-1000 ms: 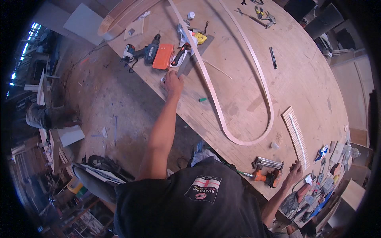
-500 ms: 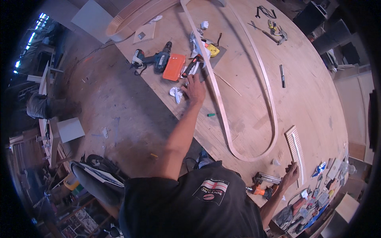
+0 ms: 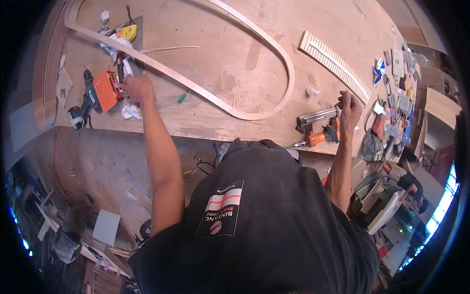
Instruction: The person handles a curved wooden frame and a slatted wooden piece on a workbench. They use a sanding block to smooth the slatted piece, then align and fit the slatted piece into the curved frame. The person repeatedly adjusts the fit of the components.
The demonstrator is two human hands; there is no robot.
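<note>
My left hand (image 3: 138, 87) reaches to the orange flat case (image 3: 108, 91), its thumb apart from the fingers. Beside those fingertips lie a utility knife (image 3: 120, 66) and white crumpled paper (image 3: 131, 111). My right hand (image 3: 350, 111) is at the near end of a slotted wooden strip (image 3: 335, 61) with a white line along it. The fingers there are curled together; what they hold, if anything, is too small to make out. Just left of that hand lies an orange nail gun (image 3: 318, 137). Between my hands, a long bent wooden loop (image 3: 196, 92) rests on the workbench (image 3: 215, 63).
A cordless drill (image 3: 90, 95) lies left of the case, a yellow tape measure (image 3: 128, 33) beyond it. Near the loop is a small green piece (image 3: 182, 98). Assorted tools and a dark plastic bag (image 3: 373, 146) crowd the right end. Another person (image 3: 409, 183) is in the right background.
The view has turned, so the bench now runs across the top of the picture. Both hands stay near the same things, the left by the case and the right by the strip's end.
</note>
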